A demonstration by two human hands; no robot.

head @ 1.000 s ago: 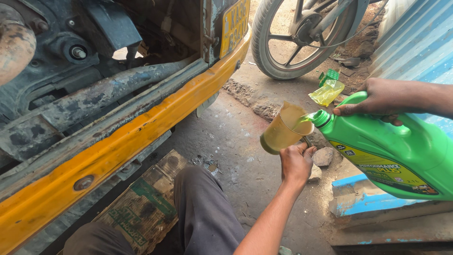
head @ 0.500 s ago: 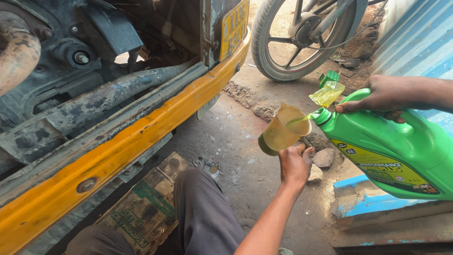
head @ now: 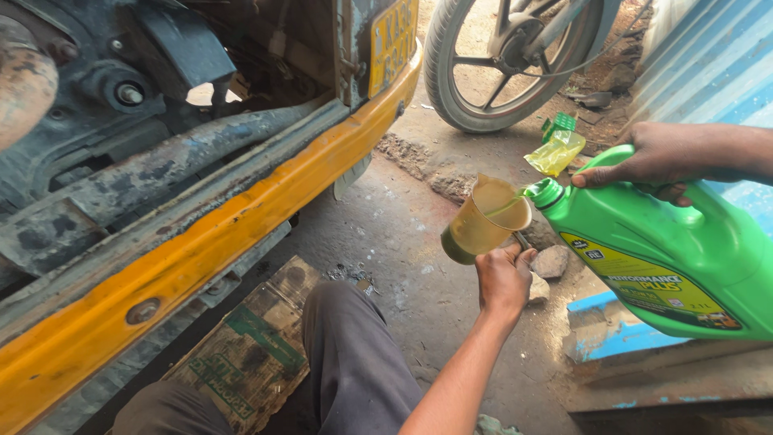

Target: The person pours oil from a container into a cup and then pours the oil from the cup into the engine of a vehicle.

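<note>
knee: grey trouser leg [head: 354,362] bent at near centre, over a flattened cardboard sheet [head: 241,354] on the concrete.
left hand: left hand [head: 503,278] near centre, fingers curled round the base of a translucent plastic measuring cup [head: 483,221], pinching it from below; cup tilted, part full of amber oil.
right hand: right hand [head: 668,157] at far right, clamped over the top handle of a green oil jug [head: 676,246].
jug: tipped towards the left, neck just at the cup rim, thin stream running in.
jug handling: looks heavy and stiff, likely oily on the surface; take the moulded handle, steady the body if it sags.
cup handling: light, thin-walled, would flex if squeezed; slippery once wet. Hold low, keep level or it spills.
ground: loose stone [head: 551,262] just right of the left hand; blue-painted slab [head: 612,330] under the jug.
left side: yellow vehicle bumper [head: 201,250] runs diagonally, dirty engine parts behind it.
far: motorcycle wheel [head: 507,56] at top centre; yellow-green foil seal with green cap [head: 555,145] on the ground beside the jug neck.
obstruction: nothing between jug and cup; the bumper crowds the left.
</note>
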